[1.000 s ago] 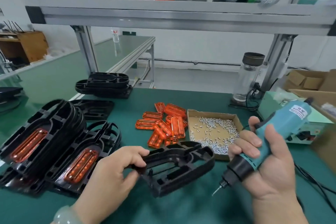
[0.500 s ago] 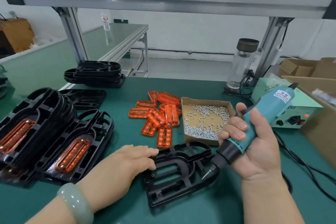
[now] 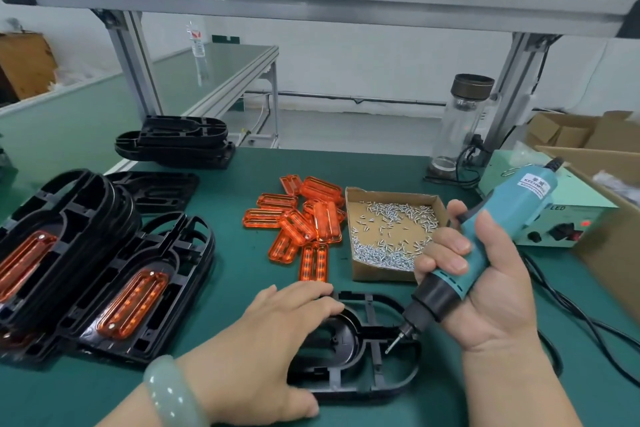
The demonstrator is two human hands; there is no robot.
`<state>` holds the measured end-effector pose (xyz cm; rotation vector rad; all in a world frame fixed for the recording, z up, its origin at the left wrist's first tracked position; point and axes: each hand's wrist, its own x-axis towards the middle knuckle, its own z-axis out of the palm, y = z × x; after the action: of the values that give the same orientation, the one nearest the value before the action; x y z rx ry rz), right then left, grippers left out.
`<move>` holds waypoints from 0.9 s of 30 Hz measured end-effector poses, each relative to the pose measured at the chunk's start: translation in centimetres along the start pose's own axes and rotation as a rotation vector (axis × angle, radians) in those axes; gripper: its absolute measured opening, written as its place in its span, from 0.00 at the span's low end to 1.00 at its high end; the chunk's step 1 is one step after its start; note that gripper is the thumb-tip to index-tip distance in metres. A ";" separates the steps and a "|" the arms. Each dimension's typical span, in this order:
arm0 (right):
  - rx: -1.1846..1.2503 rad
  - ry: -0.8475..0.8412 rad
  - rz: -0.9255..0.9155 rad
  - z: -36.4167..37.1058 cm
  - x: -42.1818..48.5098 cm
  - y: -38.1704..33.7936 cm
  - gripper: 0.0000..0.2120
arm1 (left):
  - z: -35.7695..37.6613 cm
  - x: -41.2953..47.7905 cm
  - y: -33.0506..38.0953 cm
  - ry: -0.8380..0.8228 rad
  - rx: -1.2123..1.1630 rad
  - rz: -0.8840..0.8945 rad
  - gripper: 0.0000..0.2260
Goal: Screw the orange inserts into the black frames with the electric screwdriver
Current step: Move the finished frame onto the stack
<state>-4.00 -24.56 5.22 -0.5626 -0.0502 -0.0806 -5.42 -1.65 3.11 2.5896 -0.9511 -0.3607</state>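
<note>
The empty black frame (image 3: pixel 349 340) lies flat on the green tabletop (image 3: pixel 242 166) at the near edge. The left hand (image 3: pixel 273 343) rests on its left half, fingers (image 3: pixel 311 298) stretched out and relaxed over the rim, gripping nothing. The right hand (image 3: pixel 495 298) curls its fingers (image 3: pixel 446 248) round the teal electric screwdriver (image 3: pixel 512 215), tilted so that the thin metal bit points down at the frame's right half; whether it touches cannot be told. The frame is matte moulded plastic, an oblong of ribs round a smooth rounded hollow. Behind it, translucent ribbed orange inserts (image 3: pixel 301 222) lie in a loose heap just beside an open cardboard box (image 3: pixel 360 270) of small silvery screws. At the left, stacked frames (image 3: pixel 131 291) already carry glossy orange inserts.
</note>
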 end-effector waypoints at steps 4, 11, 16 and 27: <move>-0.015 0.012 -0.002 0.0 0.0 0.2 0.08 | 0.0 0.2 0.0 0.031 -0.016 -0.012 0.45; -0.019 0.016 0.017 0.1 0.2 0.7 0.09 | -0.5 0.4 -0.4 0.148 -0.177 -0.092 0.37; -0.022 0.019 0.026 0.1 0.2 0.8 0.09 | -2.2 3.7 -2.0 0.514 -0.109 -0.426 0.08; -0.043 0.015 0.032 0.3 0.2 1.2 0.09 | -2.4 9.2 -2.3 0.360 0.314 -0.772 0.26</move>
<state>-3.74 -23.38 4.85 -0.6058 -0.0246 -0.0546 3.60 -5.50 3.29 3.0710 0.1573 0.0896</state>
